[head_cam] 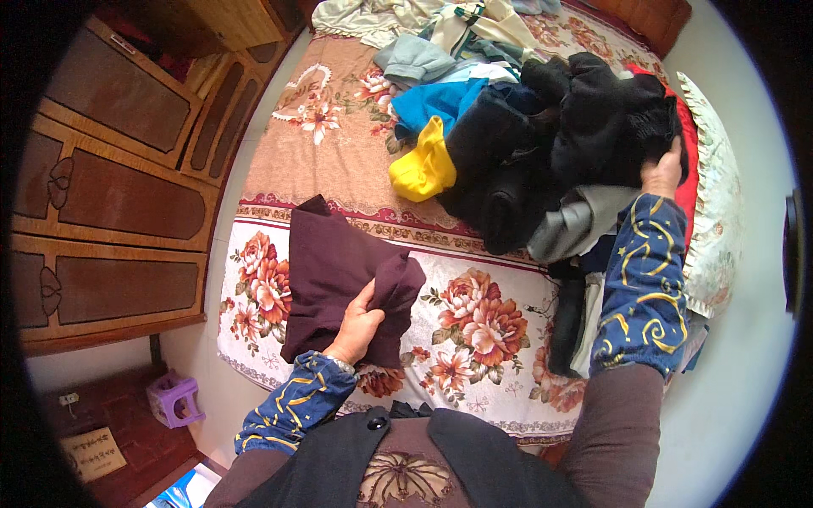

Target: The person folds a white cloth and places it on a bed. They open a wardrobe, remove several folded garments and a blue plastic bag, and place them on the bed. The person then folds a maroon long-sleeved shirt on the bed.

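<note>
My left hand grips the near right part of a dark maroon garment, which lies partly folded on the flowered bedspread. At the right, my right hand holds the edge of a black garment on the big pile. Its fingertips are partly hidden by the dark cloth. Just left of that hand is a grey garment. Another black garment, a yellow cloth piece and a blue garment lie in the pile's left part.
Wooden cabinets line the left side, with a purple plastic stool below them. A frilled pillow lies at the bed's right edge, beside a red cloth. Pale and patterned clothes are heaped at the far side.
</note>
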A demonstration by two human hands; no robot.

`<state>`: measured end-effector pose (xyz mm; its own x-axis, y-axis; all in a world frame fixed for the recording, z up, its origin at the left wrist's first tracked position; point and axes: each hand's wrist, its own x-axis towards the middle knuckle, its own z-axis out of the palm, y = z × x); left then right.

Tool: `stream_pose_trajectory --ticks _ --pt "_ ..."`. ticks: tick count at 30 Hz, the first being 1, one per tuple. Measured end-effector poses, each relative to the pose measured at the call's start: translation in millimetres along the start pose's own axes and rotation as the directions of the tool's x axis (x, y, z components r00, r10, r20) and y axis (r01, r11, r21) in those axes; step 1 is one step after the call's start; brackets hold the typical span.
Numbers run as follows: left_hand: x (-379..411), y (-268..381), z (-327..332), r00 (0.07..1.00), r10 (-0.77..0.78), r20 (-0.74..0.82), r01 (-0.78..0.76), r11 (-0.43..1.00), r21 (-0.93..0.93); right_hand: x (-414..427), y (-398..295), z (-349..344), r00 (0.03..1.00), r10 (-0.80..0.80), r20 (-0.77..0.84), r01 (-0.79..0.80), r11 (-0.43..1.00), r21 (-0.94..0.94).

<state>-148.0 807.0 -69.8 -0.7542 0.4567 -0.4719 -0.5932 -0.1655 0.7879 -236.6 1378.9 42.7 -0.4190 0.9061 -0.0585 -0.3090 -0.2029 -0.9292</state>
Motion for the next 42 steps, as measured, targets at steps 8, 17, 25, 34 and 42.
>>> stream_pose_trajectory --ticks 8,17,25,34,42 --pt "-23.4 -12.4 0.4 0.996 0.083 -0.016 -0.082 0.994 0.069 -148.7 129.1 -72.5 0.916 -0.254 0.31 0.4 0.63 -0.666" --pt "-99.8 23.5 21.5 0.992 0.016 0.125 -0.01 0.999 -0.051 -488.8 139.2 -86.2 0.33 0.481 0.812 0.154 0.821 -0.549" --pt "-176.6 63.2 53.3 0.944 0.199 0.265 -0.146 0.967 -0.207 -501.9 58.0 -78.0 0.213 0.302 0.929 0.226 0.91 -0.347" --pt "-229.5 88.4 79.1 0.712 0.563 0.42 -0.518 0.825 -0.228 -512.3 -93.4 -57.3 0.509 0.072 0.858 -0.257 0.964 0.072" --pt "-208.0 -20.2 60.6 0.931 0.088 0.353 -0.245 0.87 0.429 -500.0 -34.7 -98.1 0.509 0.553 0.659 -0.812 0.562 0.156"
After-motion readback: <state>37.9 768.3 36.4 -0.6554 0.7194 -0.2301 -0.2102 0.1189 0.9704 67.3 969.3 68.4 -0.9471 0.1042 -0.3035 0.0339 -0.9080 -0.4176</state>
